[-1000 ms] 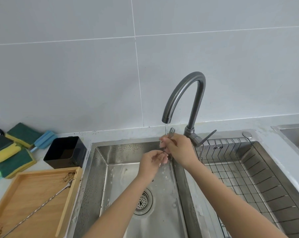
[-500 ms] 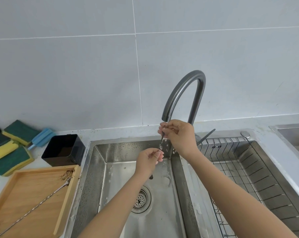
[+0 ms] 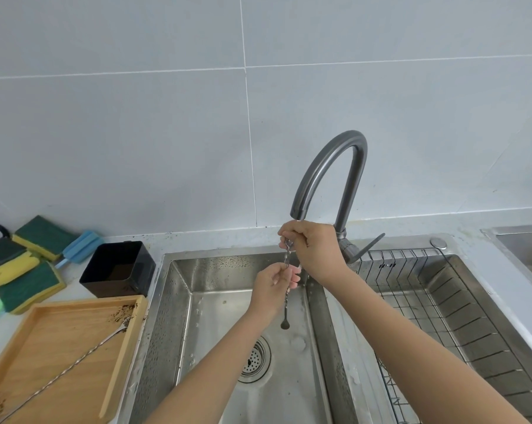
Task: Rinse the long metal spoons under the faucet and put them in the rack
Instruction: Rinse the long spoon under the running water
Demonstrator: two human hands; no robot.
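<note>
Second spoon: a long twisted-handle spoon [image 3: 66,367] lies slantwise in the wooden tray [image 3: 23,356] at your near left, its head up by the tray's far corner among dark crumbs. It is not yet rinsed, by the look of it.
Sink: the basin [image 3: 179,301] is wet and spotted, with the drain [image 3: 254,359] below your forearms.
Spoon in hand: the spoon you hold [image 3: 286,298] hangs almost upright over the basin, bowl end down above the drain, top end up at the spout.
Left hand: your left hand [image 3: 272,286] is closed around the middle of the twisted stem, fingers curled in a narrow pinch.
Right hand: your right hand [image 3: 312,249] is closed on the top end, just under the faucet mouth.
Handling: judge it light, stiff and thin; wet metal will be slippery, though the twist gives your fingers some bite. Hold it at the stem near the middle so the long ends do not swing.
Rack: the wire rack [image 3: 442,304] sits in the right basin, just beside your right arm; no spoon shows in it.
Faucet: the curved faucet [image 3: 329,175] stands behind your hands; I cannot tell how strongly water runs.
Far left: sponges [image 3: 26,264] and a black tub [image 3: 118,269] sit on the counter, well apart.
</note>
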